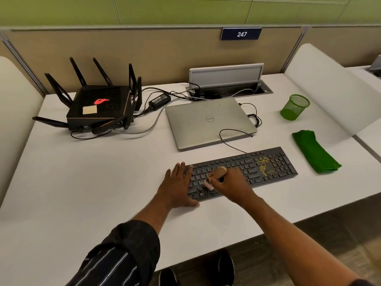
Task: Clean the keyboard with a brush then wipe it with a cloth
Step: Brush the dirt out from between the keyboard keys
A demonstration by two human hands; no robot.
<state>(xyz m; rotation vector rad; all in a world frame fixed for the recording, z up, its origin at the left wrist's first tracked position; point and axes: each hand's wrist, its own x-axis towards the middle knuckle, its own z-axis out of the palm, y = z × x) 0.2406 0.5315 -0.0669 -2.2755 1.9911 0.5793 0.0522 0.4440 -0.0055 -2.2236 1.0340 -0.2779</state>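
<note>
Right grip (231,186) clenched round brush (221,171), bristles on keyboard (268,176) left-centre keys. Yellow crumbs (262,166) lie rightward along keyboard's long axis. Left grip (177,186) released, flat on keyboard's left end.
</note>
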